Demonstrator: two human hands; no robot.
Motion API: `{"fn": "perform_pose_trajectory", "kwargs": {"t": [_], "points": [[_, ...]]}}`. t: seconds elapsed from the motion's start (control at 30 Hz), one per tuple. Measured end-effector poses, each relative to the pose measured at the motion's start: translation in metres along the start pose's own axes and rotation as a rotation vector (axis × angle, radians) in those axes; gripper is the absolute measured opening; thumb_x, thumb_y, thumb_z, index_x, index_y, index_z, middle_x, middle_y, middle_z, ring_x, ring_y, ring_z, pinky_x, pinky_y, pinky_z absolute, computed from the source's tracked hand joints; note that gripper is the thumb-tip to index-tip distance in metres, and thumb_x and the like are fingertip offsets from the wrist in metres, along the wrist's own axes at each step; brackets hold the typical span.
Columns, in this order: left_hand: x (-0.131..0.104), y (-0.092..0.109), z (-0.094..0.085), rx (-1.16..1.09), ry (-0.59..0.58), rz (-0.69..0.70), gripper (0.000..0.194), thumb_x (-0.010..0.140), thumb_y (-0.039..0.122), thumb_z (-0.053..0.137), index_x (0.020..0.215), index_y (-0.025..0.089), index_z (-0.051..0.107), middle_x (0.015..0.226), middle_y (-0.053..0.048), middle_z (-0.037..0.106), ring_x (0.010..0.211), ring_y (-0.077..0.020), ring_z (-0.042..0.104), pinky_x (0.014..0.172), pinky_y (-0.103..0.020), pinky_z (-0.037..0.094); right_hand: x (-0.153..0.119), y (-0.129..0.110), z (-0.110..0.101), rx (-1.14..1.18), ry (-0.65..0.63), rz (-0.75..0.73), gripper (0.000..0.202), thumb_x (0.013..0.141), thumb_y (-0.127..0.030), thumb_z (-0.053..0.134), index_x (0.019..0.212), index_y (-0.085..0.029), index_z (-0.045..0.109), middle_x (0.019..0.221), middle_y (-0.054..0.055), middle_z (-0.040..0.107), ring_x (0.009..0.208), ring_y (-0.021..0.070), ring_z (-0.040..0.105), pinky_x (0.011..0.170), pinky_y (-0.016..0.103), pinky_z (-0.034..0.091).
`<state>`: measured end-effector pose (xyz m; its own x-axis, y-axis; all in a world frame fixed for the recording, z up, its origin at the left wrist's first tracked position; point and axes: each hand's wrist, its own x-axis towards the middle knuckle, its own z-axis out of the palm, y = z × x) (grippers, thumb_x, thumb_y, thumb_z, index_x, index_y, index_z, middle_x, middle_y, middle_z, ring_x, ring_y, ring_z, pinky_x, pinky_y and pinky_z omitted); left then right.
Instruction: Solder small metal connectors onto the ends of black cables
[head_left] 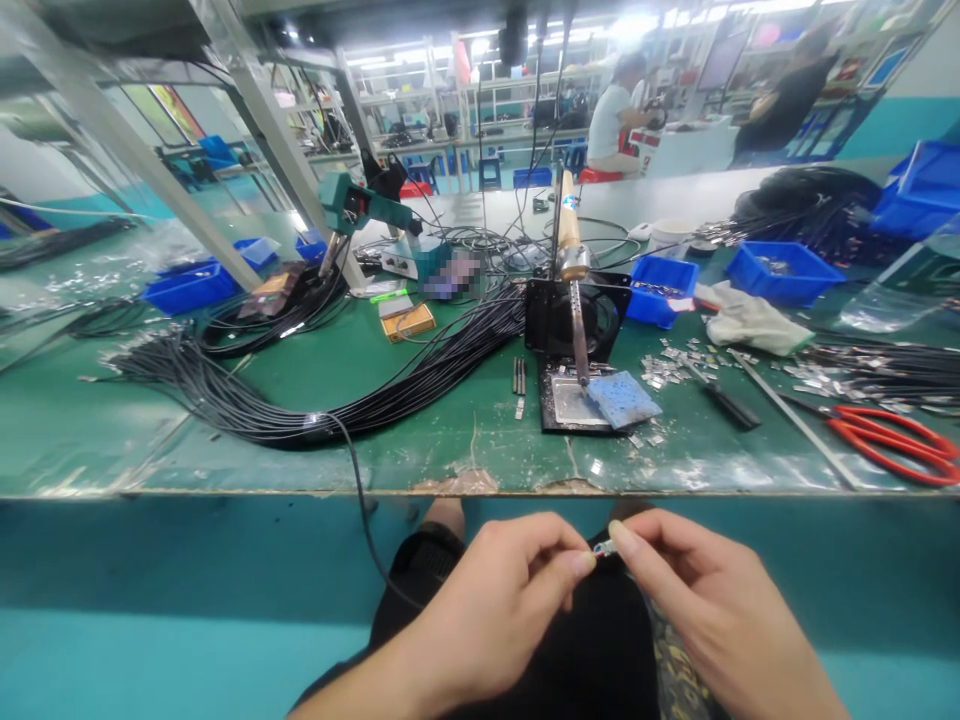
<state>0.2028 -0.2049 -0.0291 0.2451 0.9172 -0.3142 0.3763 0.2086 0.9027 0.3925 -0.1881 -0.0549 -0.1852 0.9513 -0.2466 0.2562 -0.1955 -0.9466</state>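
The small connector point(606, 548) spans the gap — left fingers point(576, 566) pinching one end, right fingers point(625, 541) the other.

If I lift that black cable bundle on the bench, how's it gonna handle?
Probably floppy: the bundle curves across the bench. Likely heavy, being many strands thick. Its fanned-out ends may snag, and one cable hanging toward the left hand could tug along.
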Motion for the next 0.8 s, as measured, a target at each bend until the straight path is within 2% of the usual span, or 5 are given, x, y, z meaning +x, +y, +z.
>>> {"fn": "perform_pose_trajectory", "kwargs": {"t": [0.2,0.43,0.63,0.8], "points": [[-0.002,0.001,-0.002,0.002,0.008,0.01,0.026,0.101,0.036,0.056,0.089,0.018,0.072,0.073,0.003,0.063,0.071,-0.0127,0.056,0.067,-0.023,0.043,0.002,0.003,0.0,-0.028,-0.001,-0.026,0.04,0.087,-0.061,0.066,0.078,-0.022,0.07,0.069,-0.001,0.063,0.064,0.0133,0.054,0.058,0.021,0.045],[0.002,-0.002,-0.004,-0.064,0.03,0.056,0.019,0.097,0.024,0.059,0.089,0.018,0.075,0.078,0.002,0.067,0.077,-0.0143,0.06,0.075,-0.023,0.045,0.005,0.022,0.0,-0.07,0.0,-0.088,0.037,0.092,-0.057,0.064,0.094,-0.022,0.075,0.075,-0.001,0.069,0.065,0.0139,0.059,0.057,0.021,0.047],[0.001,-0.002,-0.003,-0.132,0.067,0.061,0.015,0.095,0.023,0.063,0.09,0.018,0.076,0.082,0.001,0.07,0.081,-0.015,0.061,0.078,-0.023,0.046,0.004,0.024,0.001,-0.06,0.012,-0.132,0.033,0.092,-0.054,0.065,0.095,-0.023,0.076,0.075,-0.001,0.071,0.065,0.0133,0.06,0.056,0.02,0.047],[0.001,-0.003,-0.001,-0.192,0.095,0.023,0.013,0.093,0.022,0.065,0.087,0.017,0.075,0.078,0.002,0.068,0.074,-0.0132,0.057,0.073,-0.023,0.044,0.003,0.024,0.002,-0.032,0.015,-0.169,0.029,0.093,-0.051,0.066,0.095,-0.024,0.076,0.076,-0.002,0.073,0.064,0.0122,0.062,0.057,0.018,0.049]]}}
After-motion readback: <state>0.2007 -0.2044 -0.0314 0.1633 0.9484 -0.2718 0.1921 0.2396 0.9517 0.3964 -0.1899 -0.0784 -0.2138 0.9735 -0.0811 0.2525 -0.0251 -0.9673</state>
